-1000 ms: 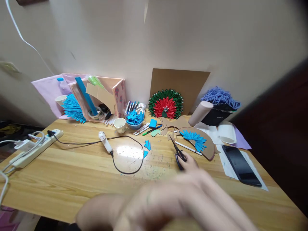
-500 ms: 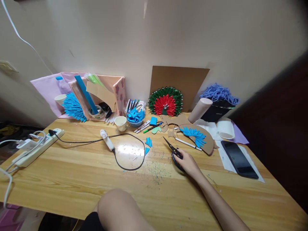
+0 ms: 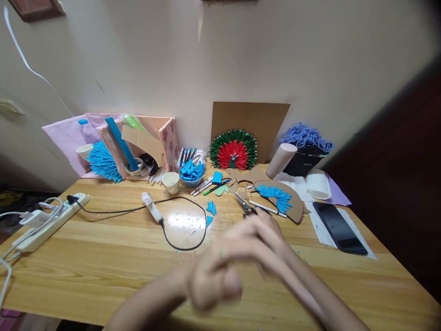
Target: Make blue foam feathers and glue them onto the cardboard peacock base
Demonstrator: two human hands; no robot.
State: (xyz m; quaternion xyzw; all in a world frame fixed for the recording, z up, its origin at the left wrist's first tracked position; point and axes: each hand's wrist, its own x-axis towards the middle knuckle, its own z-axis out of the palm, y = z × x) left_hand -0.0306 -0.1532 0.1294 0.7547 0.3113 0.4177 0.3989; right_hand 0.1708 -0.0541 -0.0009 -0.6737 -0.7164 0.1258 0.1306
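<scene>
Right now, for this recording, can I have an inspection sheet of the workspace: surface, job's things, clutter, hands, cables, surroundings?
Surface: pale wooden table, small scraps and glare near its middle.
Job's things: black-handled scissors lying flat, handles hidden behind the right hand; brown cardboard half-disc with blue paper petals beyond them.
Clutter: white paper cup, blue bowl of folded blue paper, marker pens, red-and-green paper fan, black phone.
Hands: both blurred; left hand close to the right one above the table; grip cannot be told.
Cables: white glue gun with a looping black cord to a white power strip.
Surroundings: cream wall, cardboard sheet leaning on it.
</scene>
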